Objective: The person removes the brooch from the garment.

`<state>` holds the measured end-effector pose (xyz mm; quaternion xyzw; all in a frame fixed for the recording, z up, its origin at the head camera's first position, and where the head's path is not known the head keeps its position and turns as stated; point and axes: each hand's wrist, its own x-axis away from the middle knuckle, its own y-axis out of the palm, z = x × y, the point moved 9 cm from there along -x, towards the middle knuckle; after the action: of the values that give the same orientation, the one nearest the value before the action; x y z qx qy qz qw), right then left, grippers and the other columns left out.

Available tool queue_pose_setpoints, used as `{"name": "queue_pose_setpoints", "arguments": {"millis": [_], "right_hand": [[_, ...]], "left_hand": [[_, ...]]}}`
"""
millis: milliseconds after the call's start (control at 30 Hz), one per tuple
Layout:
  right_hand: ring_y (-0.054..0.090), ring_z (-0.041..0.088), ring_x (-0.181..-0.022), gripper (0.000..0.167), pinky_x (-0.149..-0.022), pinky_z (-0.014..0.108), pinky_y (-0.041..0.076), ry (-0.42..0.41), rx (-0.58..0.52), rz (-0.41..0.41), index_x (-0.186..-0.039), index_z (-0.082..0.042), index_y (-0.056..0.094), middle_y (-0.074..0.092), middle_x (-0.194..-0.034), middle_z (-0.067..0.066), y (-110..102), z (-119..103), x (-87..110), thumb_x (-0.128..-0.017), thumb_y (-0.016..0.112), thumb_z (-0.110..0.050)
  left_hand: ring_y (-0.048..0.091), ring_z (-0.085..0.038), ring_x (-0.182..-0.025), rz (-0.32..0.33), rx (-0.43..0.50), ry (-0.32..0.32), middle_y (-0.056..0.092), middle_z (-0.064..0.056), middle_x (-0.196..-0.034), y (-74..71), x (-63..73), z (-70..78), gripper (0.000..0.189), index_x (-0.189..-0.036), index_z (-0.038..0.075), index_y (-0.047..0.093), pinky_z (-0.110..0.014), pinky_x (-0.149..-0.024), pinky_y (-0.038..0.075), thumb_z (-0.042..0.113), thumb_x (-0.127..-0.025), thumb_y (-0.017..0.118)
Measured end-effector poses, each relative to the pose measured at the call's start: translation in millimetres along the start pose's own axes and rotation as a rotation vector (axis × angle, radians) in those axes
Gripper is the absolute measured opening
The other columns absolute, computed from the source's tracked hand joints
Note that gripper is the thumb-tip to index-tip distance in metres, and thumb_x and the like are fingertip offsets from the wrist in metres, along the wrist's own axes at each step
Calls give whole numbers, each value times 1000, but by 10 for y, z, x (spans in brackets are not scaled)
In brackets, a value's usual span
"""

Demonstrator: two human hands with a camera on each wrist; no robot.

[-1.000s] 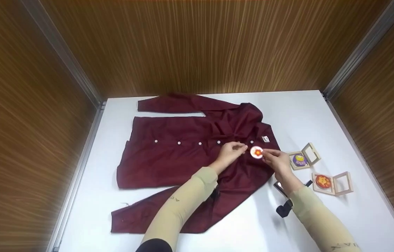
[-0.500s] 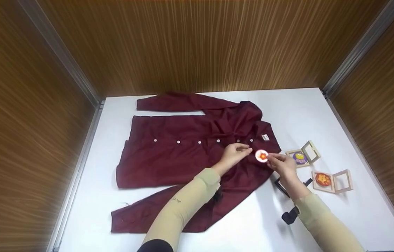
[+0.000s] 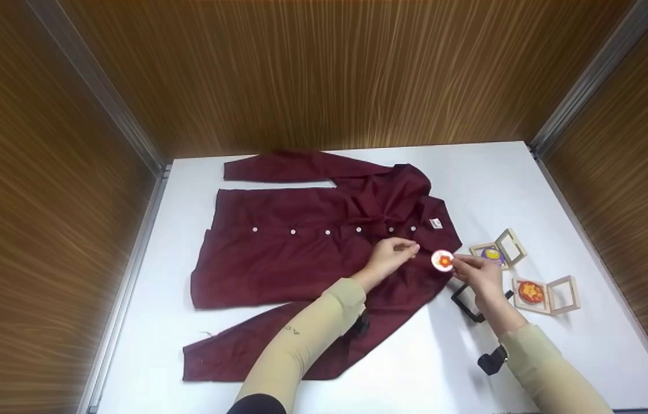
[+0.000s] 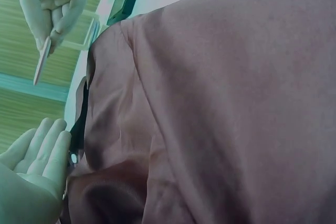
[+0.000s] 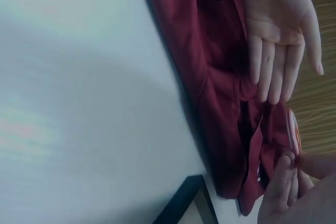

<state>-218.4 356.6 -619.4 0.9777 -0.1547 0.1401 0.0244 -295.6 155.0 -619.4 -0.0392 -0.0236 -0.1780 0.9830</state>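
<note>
My right hand (image 3: 483, 279) pinches a round badge (image 3: 442, 260) by its edge, holding it up over the collar side of a maroon button-up shirt (image 3: 278, 270). A red-orange flower on white marks the badge's face; seen edge-on in the left wrist view, the badge (image 4: 42, 61) looks thin. Just left of it hovers my left hand (image 3: 388, 256), apart from the badge. In the right wrist view the left hand (image 5: 281, 35) has its fingers extended and grips nothing. The shirt lies flat, sleeves spread, white buttons along its middle.
Right of the shirt, a hinged wooden case (image 3: 520, 247) holds a purple-and-yellow badge (image 3: 491, 256). Another open case (image 3: 575, 294) holds a red-and-yellow badge (image 3: 530, 292). A black frame (image 3: 476, 317) lies partly behind my right wrist. Wood-grain panels (image 3: 324, 75) enclose the white table.
My right hand has drawn the badge rightward and slightly nearer me, away from the shirt's button line. My left hand has shifted a little to the right.
</note>
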Motion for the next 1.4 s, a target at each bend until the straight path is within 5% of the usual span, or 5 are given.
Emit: {"name": "queue_pose_setpoints", "arguments": {"millis": [300, 633, 867, 1100, 1400], "right_hand": [[71, -4, -70, 13, -74, 14, 61, 8, 109, -3, -111, 0, 75, 75, -75, -17, -174, -61, -20, -103, 65, -2], [68, -6, -68, 36, -71, 12, 60, -63, 274, -64, -128, 25, 61, 73, -75, -22, -238, -240, -45, -101, 66, 1], [68, -8, -71, 38, -73, 12, 61, -101, 357, -117, -128, 27, 58, 72, -80, -23, -294, -340, -41, -100, 67, 3], [68, -10, -73, 35, -72, 12, 61, -140, 479, -170, -123, 26, 62, 76, -90, -15, -303, -423, -31, -100, 68, 1], [67, -8, -71, 30, -69, 13, 60, -137, 612, -259, -117, 24, 66, 80, -91, 1, -264, -429, -67, -98, 69, 1]], "left_hand": [[76, -45, -107, -29, 27, -19, 77, -31, -109, 95, 52, -10, 27, -115, -11, 74, -46, -94, 64, 12, -104, 67], [77, -42, -107, -55, 53, -37, 77, -30, -111, 189, 101, -8, 28, -117, -10, 72, -45, -96, 63, 13, -105, 65], [81, -23, -97, -102, 15, 5, 81, -19, -106, 224, 108, 41, 30, -116, -7, 74, -28, -89, 64, 18, -105, 64], [78, -39, -106, -82, 43, -45, 79, -27, -111, 293, 98, -3, 29, -118, -10, 73, -41, -95, 64, 15, -105, 65], [77, -41, -107, -95, 21, -47, 78, -27, -111, 347, 105, 10, 30, -118, -10, 73, -41, -95, 64, 15, -106, 63]]}}
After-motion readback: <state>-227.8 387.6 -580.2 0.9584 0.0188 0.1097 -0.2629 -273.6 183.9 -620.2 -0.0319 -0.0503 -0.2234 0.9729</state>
